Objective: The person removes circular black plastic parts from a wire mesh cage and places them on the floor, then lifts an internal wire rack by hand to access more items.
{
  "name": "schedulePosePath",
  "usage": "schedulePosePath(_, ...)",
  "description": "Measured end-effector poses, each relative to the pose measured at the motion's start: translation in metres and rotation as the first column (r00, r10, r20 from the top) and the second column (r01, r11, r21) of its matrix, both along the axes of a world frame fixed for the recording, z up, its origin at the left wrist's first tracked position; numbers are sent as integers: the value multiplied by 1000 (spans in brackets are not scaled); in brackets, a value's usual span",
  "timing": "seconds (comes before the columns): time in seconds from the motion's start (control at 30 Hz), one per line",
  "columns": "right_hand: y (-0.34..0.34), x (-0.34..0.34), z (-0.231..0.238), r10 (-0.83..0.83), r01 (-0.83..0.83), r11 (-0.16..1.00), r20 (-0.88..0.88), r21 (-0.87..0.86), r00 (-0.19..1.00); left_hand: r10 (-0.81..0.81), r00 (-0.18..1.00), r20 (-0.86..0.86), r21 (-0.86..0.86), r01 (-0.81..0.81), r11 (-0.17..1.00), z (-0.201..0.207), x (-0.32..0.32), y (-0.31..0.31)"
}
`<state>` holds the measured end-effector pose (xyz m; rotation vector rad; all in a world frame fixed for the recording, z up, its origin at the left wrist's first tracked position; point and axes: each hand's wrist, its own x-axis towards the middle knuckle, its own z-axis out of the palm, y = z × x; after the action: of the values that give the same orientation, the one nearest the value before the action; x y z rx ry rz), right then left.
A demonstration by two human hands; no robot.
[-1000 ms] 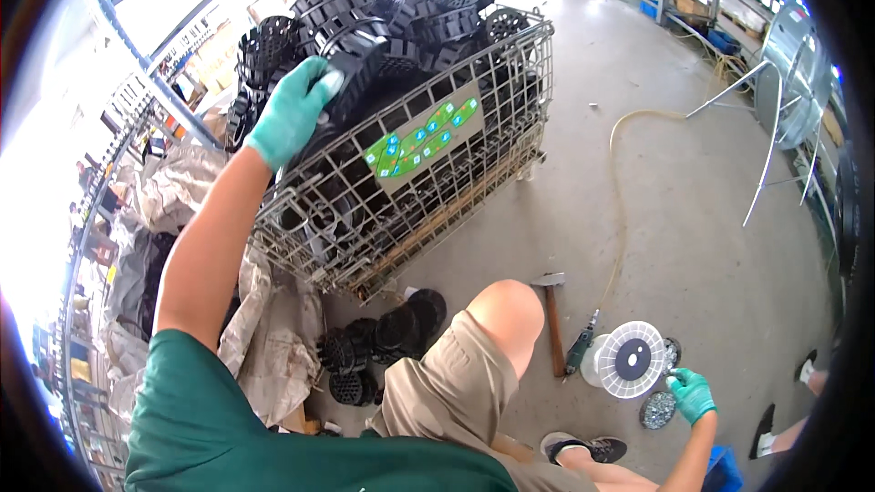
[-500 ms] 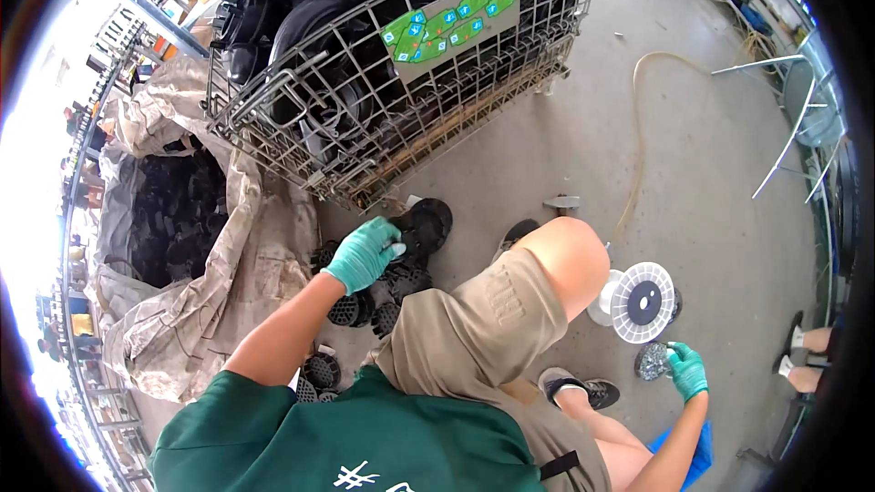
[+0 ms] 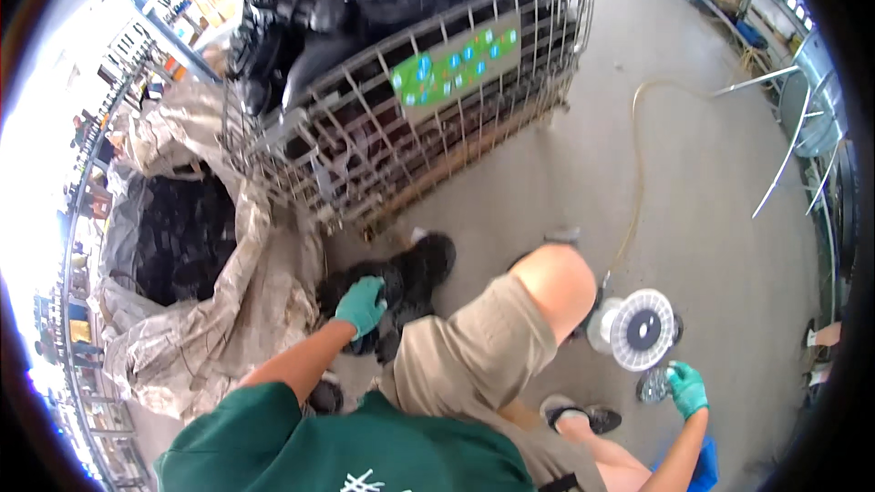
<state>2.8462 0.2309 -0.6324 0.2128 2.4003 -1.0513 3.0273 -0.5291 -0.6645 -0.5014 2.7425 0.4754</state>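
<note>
My left hand [image 3: 363, 305], in a teal glove, is down at a heap of black moulded parts [image 3: 417, 278] on the floor. Its fingers are bent round the edge of one black part; blur hides the exact grip. On the far side, my right hand [image 3: 689, 390], gloved alike, has its fingers drawn together beside a round container of shiny silvery bits [image 3: 652, 385]. Something pale shows at those fingertips, too small to name. Just beyond that container, a white spool [image 3: 643, 329] with a dark hub rests on the floor.
A wire cage [image 3: 474, 118] full of black parts stands ahead on a wooden base. At left a big pale sack [image 3: 246, 310] gapes open, with black parts inside. A thin hose [image 3: 637, 164] runs over the floor. A metal-legged stool [image 3: 791, 141] is far right; another person's foot [image 3: 811, 335] shows below it.
My left hand has moved down and slightly right, lower onto the black parts. My right hand stays by the silvery container. The whole view has shifted a little downward.
</note>
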Motion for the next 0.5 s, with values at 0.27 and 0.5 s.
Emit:
schedulePosePath(0.27,-31,-17,21,134,-121,971,-52,205,990,-346,495,-797,-168,369,914,301,-180,38)
schedulePosePath(0.5,-58,-37,38,153,-133,975,-101,176,983,-417,781,-465,-670,-2,743,392,-339,-50)
